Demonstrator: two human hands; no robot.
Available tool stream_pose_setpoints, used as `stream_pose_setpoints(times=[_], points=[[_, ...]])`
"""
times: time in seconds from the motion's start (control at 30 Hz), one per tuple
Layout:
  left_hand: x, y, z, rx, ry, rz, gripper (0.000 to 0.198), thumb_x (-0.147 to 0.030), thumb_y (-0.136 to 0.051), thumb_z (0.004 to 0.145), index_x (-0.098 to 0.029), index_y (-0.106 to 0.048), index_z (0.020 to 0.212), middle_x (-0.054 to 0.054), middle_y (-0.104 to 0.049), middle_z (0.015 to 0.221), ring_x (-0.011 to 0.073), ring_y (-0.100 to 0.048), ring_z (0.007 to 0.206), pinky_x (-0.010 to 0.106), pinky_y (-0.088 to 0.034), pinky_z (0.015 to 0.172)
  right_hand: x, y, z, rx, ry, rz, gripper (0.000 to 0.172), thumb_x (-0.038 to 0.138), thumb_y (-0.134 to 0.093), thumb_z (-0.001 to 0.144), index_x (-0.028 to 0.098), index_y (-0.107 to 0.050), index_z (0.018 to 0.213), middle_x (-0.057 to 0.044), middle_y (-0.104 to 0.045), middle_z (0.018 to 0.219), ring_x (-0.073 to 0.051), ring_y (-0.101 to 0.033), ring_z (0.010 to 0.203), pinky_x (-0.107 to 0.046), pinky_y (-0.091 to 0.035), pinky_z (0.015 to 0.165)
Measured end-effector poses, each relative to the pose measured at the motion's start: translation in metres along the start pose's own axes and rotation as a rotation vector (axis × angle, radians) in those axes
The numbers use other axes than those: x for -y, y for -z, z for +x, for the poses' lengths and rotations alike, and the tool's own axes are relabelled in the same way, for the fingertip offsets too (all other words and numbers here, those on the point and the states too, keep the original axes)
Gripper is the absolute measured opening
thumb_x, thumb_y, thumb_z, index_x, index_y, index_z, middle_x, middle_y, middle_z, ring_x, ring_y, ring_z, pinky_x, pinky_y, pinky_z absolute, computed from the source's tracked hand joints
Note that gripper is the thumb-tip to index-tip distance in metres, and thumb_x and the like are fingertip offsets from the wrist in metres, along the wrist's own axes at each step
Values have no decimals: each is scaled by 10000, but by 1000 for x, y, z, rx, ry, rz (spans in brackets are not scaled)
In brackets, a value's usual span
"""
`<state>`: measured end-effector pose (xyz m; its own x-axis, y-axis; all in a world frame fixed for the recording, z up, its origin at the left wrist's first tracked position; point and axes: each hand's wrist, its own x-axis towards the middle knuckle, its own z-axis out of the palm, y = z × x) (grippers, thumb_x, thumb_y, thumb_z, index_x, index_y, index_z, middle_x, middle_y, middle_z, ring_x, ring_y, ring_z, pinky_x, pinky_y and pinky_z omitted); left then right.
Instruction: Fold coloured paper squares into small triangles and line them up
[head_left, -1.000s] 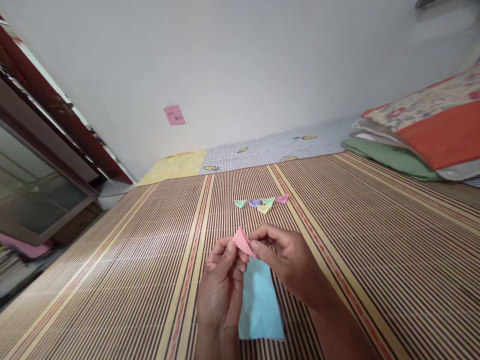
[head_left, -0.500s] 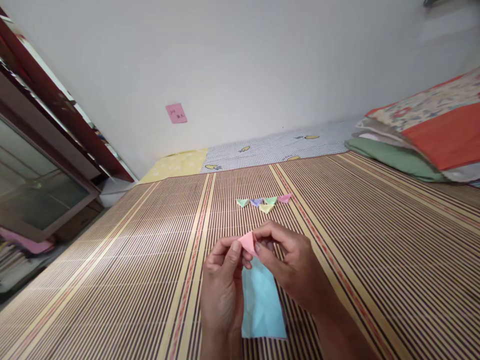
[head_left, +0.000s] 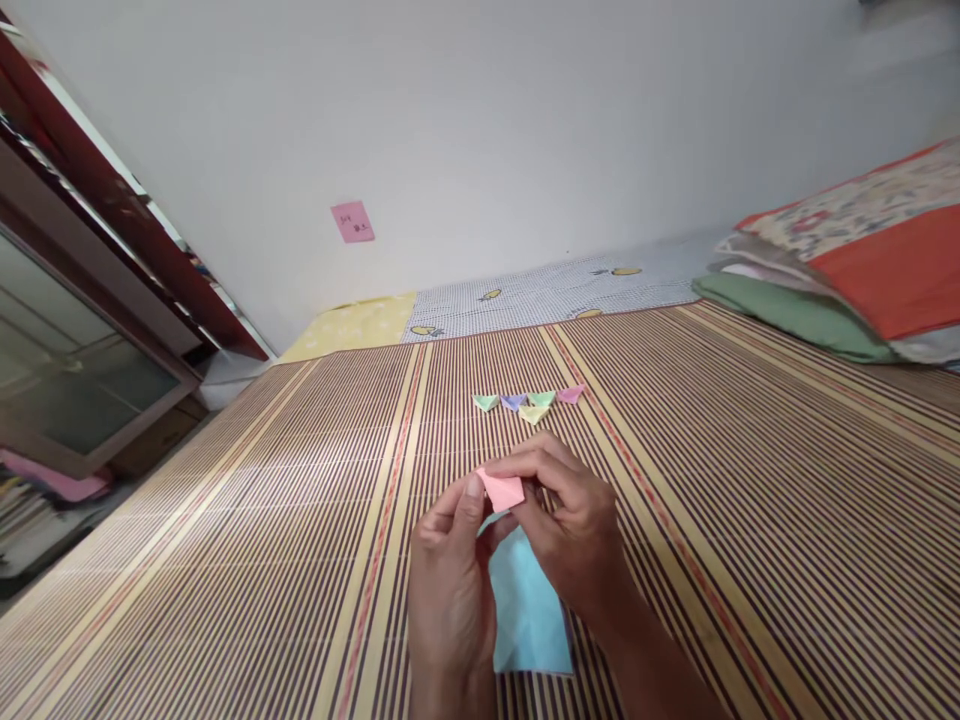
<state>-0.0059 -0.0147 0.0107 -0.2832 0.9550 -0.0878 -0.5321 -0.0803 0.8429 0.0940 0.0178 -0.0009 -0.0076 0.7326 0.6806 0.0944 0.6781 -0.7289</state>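
Observation:
A small piece of folded pink paper [head_left: 502, 492] is held up between my two hands. My left hand [head_left: 454, 560] pinches its left corner between thumb and fingers. On the other side, my right hand [head_left: 566, 525] grips the top and right edges, its fingers bent over the paper. Below them lies a light blue sheet of paper [head_left: 531, 610], its upper part hidden by my hands. Several small folded paper triangles lie farther off: a green one [head_left: 486, 402], a blue-purple one [head_left: 514, 402], a yellow one [head_left: 535, 413] and a pink one [head_left: 571, 394] among them.
A striped bamboo mat [head_left: 262, 520] spreads under everything. Folded bedding [head_left: 885, 260] is piled at the right over a green cloth [head_left: 795, 320]. Beyond the mat, a checked sheet [head_left: 517, 298] meets the wall, where a pink note [head_left: 352, 222] is stuck. A glass-fronted cabinet [head_left: 75, 350] stands left.
The pink paper has turned from a pointed triangle to a wider, four-sided shape. My right hand's fingers have moved left across its top edge.

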Motion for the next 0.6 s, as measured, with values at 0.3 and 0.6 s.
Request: stream_pose_setpoints(times=[0.3, 0.6], points=[[1, 7, 5, 11, -13, -46, 269, -371, -899, 670, -150, -815, 800, 56, -738, 721, 186, -704, 689, 293, -590, 645, -3, 1, 0, 103, 27, 36, 369, -13, -486, 898, 223, -762, 964, -38, -649, 948, -163, -665, 915, -295, -538, 778], [6, 13, 5, -116, -262, 315, 161, -354, -785, 833, -198, -812, 864, 9, -722, 748, 132, -639, 680, 236, -521, 637, -9, 10, 4, 219, -392, 291, 88, 247, -645, 913, 176, -687, 883, -9, -669, 765, -155, -641, 703, -268, -514, 625]])
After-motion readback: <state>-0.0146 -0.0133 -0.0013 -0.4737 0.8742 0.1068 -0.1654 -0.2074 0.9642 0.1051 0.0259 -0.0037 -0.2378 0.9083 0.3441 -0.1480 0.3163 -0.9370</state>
